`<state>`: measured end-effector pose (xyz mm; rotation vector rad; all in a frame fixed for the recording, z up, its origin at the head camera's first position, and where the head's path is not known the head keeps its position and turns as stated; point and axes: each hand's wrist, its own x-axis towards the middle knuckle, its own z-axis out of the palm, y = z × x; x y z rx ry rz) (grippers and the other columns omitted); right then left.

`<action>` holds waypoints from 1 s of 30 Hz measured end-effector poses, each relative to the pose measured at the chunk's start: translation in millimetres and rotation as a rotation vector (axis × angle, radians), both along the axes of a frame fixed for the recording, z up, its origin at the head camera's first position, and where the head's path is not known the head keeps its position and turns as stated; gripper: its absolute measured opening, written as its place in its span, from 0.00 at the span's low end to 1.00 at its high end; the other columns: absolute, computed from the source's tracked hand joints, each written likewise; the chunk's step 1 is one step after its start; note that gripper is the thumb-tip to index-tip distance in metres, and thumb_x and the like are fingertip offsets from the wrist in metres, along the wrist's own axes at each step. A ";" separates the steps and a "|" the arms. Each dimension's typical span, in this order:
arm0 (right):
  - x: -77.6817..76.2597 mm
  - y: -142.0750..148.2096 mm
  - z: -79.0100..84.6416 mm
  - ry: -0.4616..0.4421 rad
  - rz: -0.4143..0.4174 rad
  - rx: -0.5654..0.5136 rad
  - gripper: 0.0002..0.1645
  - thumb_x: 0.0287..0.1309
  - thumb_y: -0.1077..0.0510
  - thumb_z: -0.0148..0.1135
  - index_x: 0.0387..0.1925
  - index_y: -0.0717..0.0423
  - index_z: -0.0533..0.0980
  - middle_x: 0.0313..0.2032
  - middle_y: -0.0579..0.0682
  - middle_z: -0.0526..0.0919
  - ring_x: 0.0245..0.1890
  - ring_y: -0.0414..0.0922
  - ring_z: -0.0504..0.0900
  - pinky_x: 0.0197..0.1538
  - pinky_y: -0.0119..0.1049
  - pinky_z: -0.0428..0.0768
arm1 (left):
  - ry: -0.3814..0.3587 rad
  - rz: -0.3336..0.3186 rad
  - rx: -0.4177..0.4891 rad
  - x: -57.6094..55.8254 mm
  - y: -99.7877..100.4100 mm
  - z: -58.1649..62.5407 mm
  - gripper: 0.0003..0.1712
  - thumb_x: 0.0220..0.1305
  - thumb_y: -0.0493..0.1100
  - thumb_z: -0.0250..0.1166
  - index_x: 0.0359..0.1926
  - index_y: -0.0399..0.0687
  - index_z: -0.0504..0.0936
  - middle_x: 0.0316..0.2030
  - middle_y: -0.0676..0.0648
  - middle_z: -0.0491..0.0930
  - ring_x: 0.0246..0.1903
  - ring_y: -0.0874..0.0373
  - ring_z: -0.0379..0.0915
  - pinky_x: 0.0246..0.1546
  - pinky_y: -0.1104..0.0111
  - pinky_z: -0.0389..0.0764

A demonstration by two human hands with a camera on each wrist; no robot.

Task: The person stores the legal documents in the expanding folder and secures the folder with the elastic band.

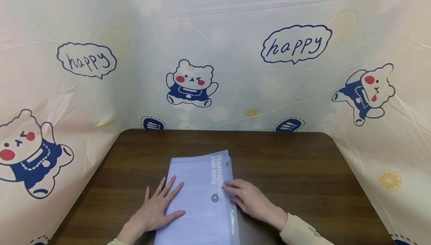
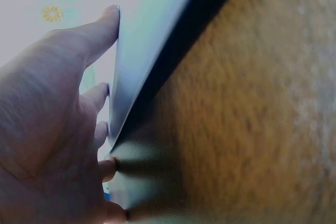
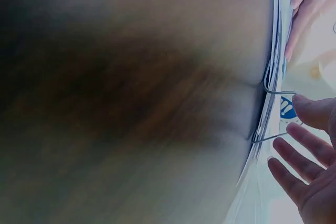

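A translucent lilac file folder (image 1: 192,185) with white lettering and a round grey-blue button (image 1: 214,198) lies on the table, printed sheets showing through. My left hand (image 1: 153,207) rests on its left part, fingers spread. In the left wrist view, the thumb and fingertips of that hand (image 2: 58,108) meet the top of the folder (image 2: 144,40). My right hand (image 1: 252,200) is at the folder's right edge, near the button. The right wrist view shows a thin cord (image 3: 278,92) looping from the folder's edge to the thumb and forefinger of this hand (image 3: 317,166), which pinch it.
Brown wooden tabletop (image 1: 296,170) extends around the folder on both sides and behind it. A pale curtain (image 1: 235,43) printed with bears and "happy" bubbles hangs behind the table and along both sides.
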<state>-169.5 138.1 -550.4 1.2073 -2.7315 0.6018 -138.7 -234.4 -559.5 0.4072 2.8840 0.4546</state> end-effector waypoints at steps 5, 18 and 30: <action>-0.6 -5.8 -1.8 0.106 0.027 0.046 0.23 0.70 0.56 0.75 0.65 0.51 0.86 0.63 0.49 0.89 0.62 0.46 0.86 0.66 0.45 0.87 | 0.014 -0.006 0.000 -0.2 -1.2 -2.3 0.54 0.67 0.81 0.64 0.86 0.67 0.63 0.89 0.43 0.51 0.87 0.27 0.44 0.71 0.11 0.45; -2.8 -10.9 -6.5 0.236 0.041 0.089 0.21 0.69 0.59 0.75 0.62 0.50 0.88 0.60 0.49 0.90 0.58 0.47 0.87 0.62 0.44 0.89 | 0.021 -0.009 -0.002 -1.6 -2.4 -6.5 0.53 0.67 0.81 0.63 0.86 0.68 0.63 0.89 0.43 0.51 0.87 0.27 0.44 0.71 0.11 0.44; -5.5 -21.9 -8.3 0.337 0.041 0.130 0.24 0.60 0.55 0.84 0.58 0.50 0.88 0.59 0.47 0.90 0.60 0.46 0.86 0.65 0.43 0.88 | 0.025 -0.003 0.007 -1.0 -1.6 -6.9 0.53 0.67 0.80 0.63 0.86 0.67 0.64 0.89 0.43 0.51 0.87 0.26 0.44 0.71 0.11 0.44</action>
